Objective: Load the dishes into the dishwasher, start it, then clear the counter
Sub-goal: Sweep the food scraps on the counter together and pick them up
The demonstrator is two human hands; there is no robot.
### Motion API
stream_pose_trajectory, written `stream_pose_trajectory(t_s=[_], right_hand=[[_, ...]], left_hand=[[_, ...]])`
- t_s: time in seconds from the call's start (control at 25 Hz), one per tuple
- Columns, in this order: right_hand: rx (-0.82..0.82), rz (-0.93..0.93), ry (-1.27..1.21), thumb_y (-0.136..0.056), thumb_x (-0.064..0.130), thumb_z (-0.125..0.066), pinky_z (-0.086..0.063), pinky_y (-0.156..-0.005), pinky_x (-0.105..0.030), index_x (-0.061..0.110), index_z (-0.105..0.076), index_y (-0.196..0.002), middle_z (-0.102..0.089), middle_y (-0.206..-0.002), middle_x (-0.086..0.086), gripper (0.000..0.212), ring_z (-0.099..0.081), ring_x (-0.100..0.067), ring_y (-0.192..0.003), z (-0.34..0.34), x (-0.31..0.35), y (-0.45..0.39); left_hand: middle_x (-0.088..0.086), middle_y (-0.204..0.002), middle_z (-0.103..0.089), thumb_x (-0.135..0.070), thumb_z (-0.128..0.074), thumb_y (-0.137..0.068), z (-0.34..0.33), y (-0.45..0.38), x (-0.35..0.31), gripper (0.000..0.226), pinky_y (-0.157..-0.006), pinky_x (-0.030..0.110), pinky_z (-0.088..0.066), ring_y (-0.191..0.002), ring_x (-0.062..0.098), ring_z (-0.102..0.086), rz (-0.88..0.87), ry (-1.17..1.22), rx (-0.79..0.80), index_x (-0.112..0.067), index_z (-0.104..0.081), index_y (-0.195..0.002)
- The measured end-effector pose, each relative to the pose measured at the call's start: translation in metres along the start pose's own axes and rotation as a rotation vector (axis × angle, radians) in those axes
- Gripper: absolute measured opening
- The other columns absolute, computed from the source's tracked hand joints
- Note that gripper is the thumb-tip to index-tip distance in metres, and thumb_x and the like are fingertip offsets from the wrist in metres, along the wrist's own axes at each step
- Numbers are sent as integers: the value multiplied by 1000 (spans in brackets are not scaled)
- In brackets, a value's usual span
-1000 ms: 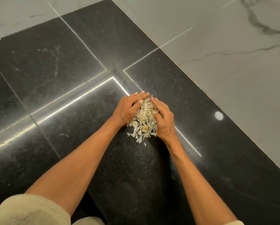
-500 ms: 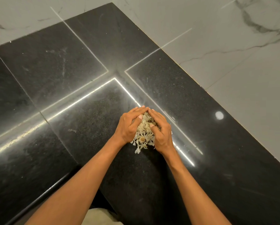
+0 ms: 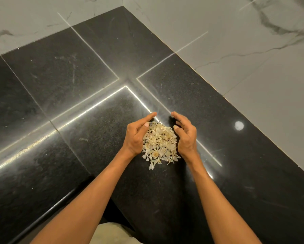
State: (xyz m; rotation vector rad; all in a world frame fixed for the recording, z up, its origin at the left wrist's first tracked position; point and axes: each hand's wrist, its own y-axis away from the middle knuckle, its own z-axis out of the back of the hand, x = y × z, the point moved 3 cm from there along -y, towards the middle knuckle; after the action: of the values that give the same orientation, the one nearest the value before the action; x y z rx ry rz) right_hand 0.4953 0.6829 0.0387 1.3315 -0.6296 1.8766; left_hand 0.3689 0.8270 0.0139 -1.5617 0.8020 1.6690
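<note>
Polished black speckled stone counter (image 3: 59, 81), built of slabs with pale joints that cross near the middle, fine scratches and dust streaks on its glossy face. A bright strip of reflected light runs along one joint from the left edge toward the centre.

Left hand (image 3: 136, 136): set on edge on the counter, fingers lightly curved and extended, palm against the left flank of the heap, gripping nothing.

Heap of pale cream, dry, papery peel scraps (image 3: 159, 142): thin, curled and ragged flakes, some with small round yellowish pieces among them, lying on the counter between the two hands, a few loose flakes trailing toward the near side.

Right hand (image 3: 185, 136): likewise on edge, fingers loosely curved, at the right flank of the heap, holding nothing.

Half a second earlier the fingertips met over the heap and covered most of it; now the hands stand apart, and the heap lies exposed and wider.

A round spot of reflected light (image 3: 239, 125) lies on the counter to the right. Grey-veined white marble wall (image 3: 253, 59) borders the counter at its back and right edges.
</note>
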Motion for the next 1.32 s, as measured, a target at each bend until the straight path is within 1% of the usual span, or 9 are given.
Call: stream_pose_trajectory(t_s=[0.12, 0.24, 0.32, 0.44, 0.6, 0.76, 0.88, 1.12, 1.32], right_hand=[[84, 28, 141, -85, 21, -51, -45, -100, -31, 15, -66, -130, -66, -126, 6, 48, -52, -2, -119, -5, 8, -15], [151, 80, 161, -84, 17, -51, -41, -93, -17, 15, -69, -125, -69, -117, 6, 45, -55, -3, -112, -19, 15, -6], [158, 71, 111, -83, 14, -52, -45, -97, -23, 13, -70, -124, -69, -118, 3, 45, -59, -10, -115, -21, 10, 5], [124, 20, -38, -82, 9, -52, -50, -100, -45, 12, -72, -121, -71, -119, -1, 44, -62, -18, -116, -13, 7, 15], [-91, 146, 192, -83, 23, -58, -40, -110, -44, 12, -61, -135, -60, -139, -1, 53, -49, -13, -133, 5, 17, 43], [173, 372, 629, -82, 42, -69, -15, -124, -49, 12, -28, -157, -20, -166, -5, 91, -14, -21, -154, -22, 32, 84], [277, 409, 847, -85, 58, -64, -10, -124, -52, 13, -14, -160, -2, -169, -5, 100, 1, -20, -155, -44, 27, 98], [162, 414, 928, -94, 59, -51, -12, -123, -54, 13, -15, -160, -6, -168, -5, 88, -1, -19, -155, -29, 17, 71], [120, 447, 785, -86, 59, -63, -16, -121, -57, 9, -24, -158, -14, -167, -9, 96, -10, -24, -155, -17, 19, 75]], left_hand=[[3, -100, -55, -33, -43, -100, -4, -3, -2, 45, -91, 37, -42, -92, 19, -51, -21, -65, 34, -28, -53, -143], [4, -135, -61, -33, -41, -99, -11, -2, -9, 51, -113, 38, -40, -125, 15, -57, -68, -175, 84, -13, -51, -145], [5, -143, -57, -34, -39, -99, -13, 1, -11, 52, -118, 40, -33, -134, 13, -51, -79, -232, 96, -11, -51, -144], [4, -144, -56, -33, -38, -99, -13, 9, -12, 51, -121, 39, -28, -136, 9, -48, -90, -267, 110, -10, -53, -142], [3, -144, -56, -32, -38, -100, -11, 19, -15, 49, -121, 33, -26, -136, 8, -48, -104, -234, 100, -10, -55, -141], [4, -142, -58, -30, -38, -100, -9, 18, -13, 49, -120, 32, -28, -134, 10, -51, -79, -178, 76, -8, -56, -140], [4, -140, -59, -20, -39, -100, -8, 18, -12, 44, -119, 32, -30, -132, 9, -52, -68, -152, 71, -8, -57, -139], [4, -140, -59, -21, -40, -101, -8, 18, -12, 44, -118, 28, -30, -133, 9, -51, -77, -167, 60, -6, -56, -139], [3, -140, -59, -24, -40, -102, -8, 18, -14, 44, -117, 25, -30, -133, 8, -51, -85, -153, 60, -8, -56, -140]])
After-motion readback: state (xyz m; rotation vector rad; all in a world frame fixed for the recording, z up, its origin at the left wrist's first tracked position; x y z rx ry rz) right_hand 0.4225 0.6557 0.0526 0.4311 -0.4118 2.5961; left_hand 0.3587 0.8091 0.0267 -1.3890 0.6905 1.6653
